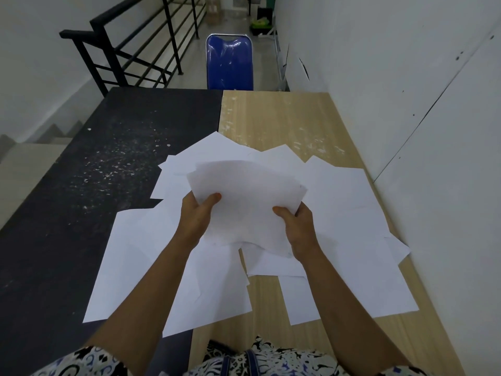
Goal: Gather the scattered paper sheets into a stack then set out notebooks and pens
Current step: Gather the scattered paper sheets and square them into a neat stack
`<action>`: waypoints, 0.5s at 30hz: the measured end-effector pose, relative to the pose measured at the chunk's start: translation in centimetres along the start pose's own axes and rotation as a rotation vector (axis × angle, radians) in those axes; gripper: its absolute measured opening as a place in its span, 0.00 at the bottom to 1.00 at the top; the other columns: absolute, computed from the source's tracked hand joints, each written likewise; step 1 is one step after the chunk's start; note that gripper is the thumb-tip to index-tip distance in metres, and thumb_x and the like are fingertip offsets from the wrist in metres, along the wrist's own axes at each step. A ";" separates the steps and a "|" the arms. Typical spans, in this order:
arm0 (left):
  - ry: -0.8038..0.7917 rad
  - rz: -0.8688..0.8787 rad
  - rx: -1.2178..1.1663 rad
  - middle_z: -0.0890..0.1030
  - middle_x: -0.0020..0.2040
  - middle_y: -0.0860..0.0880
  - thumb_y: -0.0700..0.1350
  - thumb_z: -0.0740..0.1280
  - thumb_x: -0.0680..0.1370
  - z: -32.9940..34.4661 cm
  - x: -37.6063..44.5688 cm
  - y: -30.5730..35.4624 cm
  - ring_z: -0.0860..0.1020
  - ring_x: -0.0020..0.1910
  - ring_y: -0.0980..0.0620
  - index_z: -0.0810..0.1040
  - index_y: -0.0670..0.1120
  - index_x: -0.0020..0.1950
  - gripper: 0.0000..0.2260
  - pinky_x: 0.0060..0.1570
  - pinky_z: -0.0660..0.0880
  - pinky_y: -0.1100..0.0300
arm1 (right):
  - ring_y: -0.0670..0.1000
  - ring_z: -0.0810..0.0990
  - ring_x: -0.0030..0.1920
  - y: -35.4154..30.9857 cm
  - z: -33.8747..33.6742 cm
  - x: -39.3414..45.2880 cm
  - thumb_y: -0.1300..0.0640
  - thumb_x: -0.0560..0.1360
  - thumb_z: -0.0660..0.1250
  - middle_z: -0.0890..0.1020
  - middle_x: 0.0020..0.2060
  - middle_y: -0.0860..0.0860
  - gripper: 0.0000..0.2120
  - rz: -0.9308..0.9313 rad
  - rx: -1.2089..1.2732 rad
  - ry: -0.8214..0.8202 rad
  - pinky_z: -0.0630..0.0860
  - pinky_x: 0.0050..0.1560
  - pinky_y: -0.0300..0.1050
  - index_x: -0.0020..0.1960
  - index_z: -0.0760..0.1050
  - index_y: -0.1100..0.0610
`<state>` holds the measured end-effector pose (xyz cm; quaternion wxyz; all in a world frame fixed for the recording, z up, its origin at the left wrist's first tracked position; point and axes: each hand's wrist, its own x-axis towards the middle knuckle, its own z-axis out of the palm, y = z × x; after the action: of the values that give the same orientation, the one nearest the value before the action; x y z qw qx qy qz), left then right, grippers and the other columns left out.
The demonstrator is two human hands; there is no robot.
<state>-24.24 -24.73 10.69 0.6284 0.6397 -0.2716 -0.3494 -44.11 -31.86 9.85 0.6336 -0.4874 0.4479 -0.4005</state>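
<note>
Surface, dark half (81,185): left of the held bundle; speckled with pale flecks.
Loose sheets (151,267): spread flat under and around the held bundle, across both halves.
Left hand (195,215): fingers clamped on the bundle's left edge, thumb on top.
Held bundle (244,202): uneven sheaf of white paper, lifted above the loose sheets.
Right hand (298,226): fingers clamped on the bundle's right edge, thumb on top.
Surface, wood half (284,118): right of the bundle.
Blue chair (230,63): beyond the bundle, at the far edge.

Sheets (349,213) scattered on table (284,118); chair (229,63) behind table; railing (130,50) behind-left.
</note>
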 end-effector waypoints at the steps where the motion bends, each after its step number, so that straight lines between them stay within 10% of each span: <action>1: 0.002 0.002 -0.017 0.80 0.52 0.56 0.40 0.68 0.77 0.1 0.0 0.2 0.79 0.51 0.56 0.74 0.52 0.59 0.13 0.46 0.75 0.61 | 0.54 0.81 0.48 -0.1 0.0 0.0 0.62 0.73 0.70 0.84 0.45 0.50 0.09 -0.001 0.015 0.005 0.78 0.46 0.48 0.50 0.78 0.51; 15: 0.002 0.049 -0.046 0.80 0.58 0.51 0.45 0.68 0.73 -0.1 -0.6 -0.2 0.78 0.56 0.51 0.75 0.49 0.65 0.20 0.53 0.77 0.56 | 0.56 0.81 0.52 0.5 0.1 -0.1 0.56 0.67 0.71 0.83 0.50 0.55 0.17 0.015 0.100 -0.021 0.79 0.53 0.53 0.56 0.77 0.54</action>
<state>-24.52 -24.18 10.57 0.6517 0.6186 -0.2783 -0.3393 -44.03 -31.60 9.44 0.6649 -0.4560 0.4240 -0.4126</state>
